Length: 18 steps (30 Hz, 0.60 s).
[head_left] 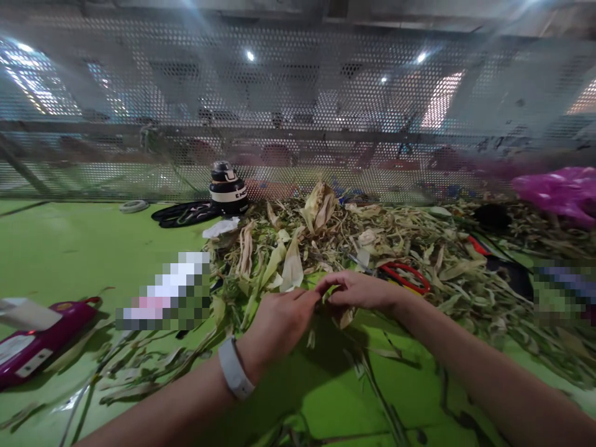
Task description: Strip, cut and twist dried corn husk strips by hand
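Leaning in at the near edge of the pile (pixel 447 270), both hands met, probably so each could steady what the other worked. Left of the pile lay the purple device (pixel 51 341), perhaps set aside for room; the bottle (pixel 229 194) stood upright at its back left. The left hand (pixel 283 318) was curled, its fingertips hidden, so its grip could not be told. A dry leaf (pixel 345 319) showed just under the bent fingers of the right hand (pixel 361 292), thumb side towards the left; whether they pinched it was unclear. The scissors (pixel 405 276) rested on the pile, beyond the right wrist, seemingly for easy reach.
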### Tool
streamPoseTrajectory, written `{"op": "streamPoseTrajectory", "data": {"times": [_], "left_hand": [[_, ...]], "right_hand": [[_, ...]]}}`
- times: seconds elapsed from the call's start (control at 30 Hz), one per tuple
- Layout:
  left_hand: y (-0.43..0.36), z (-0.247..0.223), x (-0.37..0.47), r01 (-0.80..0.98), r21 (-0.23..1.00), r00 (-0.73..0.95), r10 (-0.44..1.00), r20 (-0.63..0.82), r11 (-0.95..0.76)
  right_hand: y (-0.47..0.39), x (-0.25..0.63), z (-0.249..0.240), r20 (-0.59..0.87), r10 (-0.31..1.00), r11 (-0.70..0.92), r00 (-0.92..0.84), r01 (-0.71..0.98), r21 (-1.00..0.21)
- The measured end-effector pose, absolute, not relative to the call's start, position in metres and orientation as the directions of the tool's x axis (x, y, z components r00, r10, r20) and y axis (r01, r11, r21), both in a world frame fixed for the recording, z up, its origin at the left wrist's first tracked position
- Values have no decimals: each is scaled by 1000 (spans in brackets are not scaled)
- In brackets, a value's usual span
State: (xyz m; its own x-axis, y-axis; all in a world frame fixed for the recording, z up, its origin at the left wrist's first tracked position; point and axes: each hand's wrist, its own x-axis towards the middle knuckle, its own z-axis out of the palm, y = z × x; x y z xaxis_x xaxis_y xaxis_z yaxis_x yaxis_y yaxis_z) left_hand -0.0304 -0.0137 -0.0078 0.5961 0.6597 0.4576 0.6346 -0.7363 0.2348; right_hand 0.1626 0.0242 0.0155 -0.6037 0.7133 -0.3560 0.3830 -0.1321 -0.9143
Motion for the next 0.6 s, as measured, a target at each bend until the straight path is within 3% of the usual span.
{"op": "streamPoseTrajectory", "data": {"times": [0.13, 0.4, 0.6], "left_hand": [[-12, -10, -32, 657, 164, 606, 644, 467, -736], [-8, -11, -33, 674, 150, 598, 653, 465, -723], [-4, -9, -33, 706, 196, 573, 712, 407, -680]], "right_hand": [[26, 165, 14, -304, 724, -37, -619, 406, -913], [33, 172, 19, -160, 794, 145, -586, 438, -887], [48, 197, 23, -209, 832, 3, -514, 382, -924]]}}
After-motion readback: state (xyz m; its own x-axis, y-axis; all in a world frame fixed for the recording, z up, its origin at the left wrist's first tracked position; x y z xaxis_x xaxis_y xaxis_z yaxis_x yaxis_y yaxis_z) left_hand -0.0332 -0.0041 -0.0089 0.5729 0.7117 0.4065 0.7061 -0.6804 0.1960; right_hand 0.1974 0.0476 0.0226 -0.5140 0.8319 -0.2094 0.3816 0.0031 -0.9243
